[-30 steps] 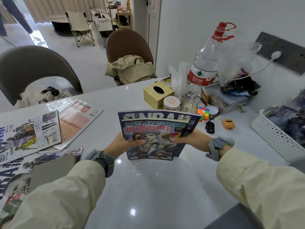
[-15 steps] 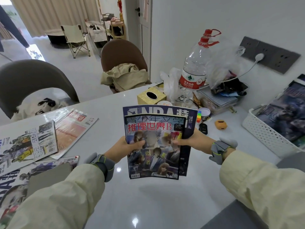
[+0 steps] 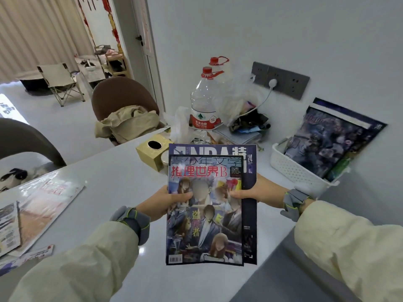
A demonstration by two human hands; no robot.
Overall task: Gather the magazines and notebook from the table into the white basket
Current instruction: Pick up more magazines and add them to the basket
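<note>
L grip [image 3: 162,201]: clamped on left edge of front mag [image 3: 205,214], thumb on cover.
R grip [image 3: 258,192]: clamped on its right edge, thumb on cover, fingers hidden behind.
Held pair: front mag overlaps NBA mag [image 3: 250,214]; we hold both upright, covers toward us, over the desk [image 3: 122,177], apart from basket [image 3: 292,171].
Basket: white, R side of desk, by the wall; we see dark mags [image 3: 327,144] standing tilted in it, leaning on wall.
Desk L side: flat mags [image 3: 43,199], overlapped, w/ glossy covers.
Behind pair: gold box [image 3: 150,154], 5L bottle [image 3: 202,105] among clutter.
</note>
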